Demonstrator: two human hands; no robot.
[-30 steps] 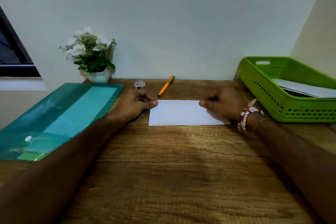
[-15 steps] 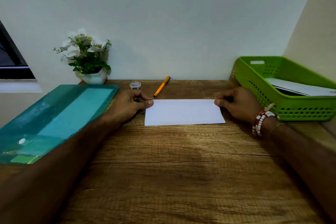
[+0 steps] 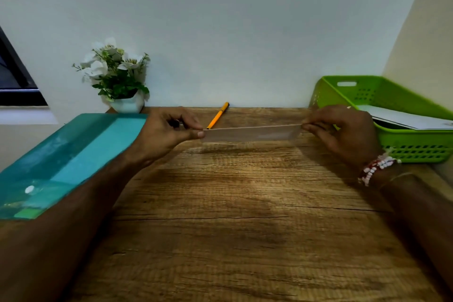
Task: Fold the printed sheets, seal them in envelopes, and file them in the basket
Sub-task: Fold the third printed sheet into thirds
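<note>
A white envelope (image 3: 252, 133) hangs a little above the wooden desk, tilted so I see mostly its underside and near edge. My left hand (image 3: 169, 130) pinches its left end between thumb and fingers. My right hand (image 3: 343, 130), with a red and white bead bracelet on the wrist, pinches its right end. A green plastic basket (image 3: 416, 144) stands at the right, beside my right hand, with white envelopes or sheets lying inside. Whether the envelope's flap is sealed is hidden.
A teal plastic folder (image 3: 73, 154) lies along the desk's left side under my left forearm. An orange pen (image 3: 218, 115) rests near the back wall behind the envelope. A potted white flower (image 3: 117, 78) stands at the back left. Walls close the back and right.
The envelope lay flat on the desk under both hands; now both hands have lifted it off the surface by its ends. The small tape roll behind my left hand is out of sight.
</note>
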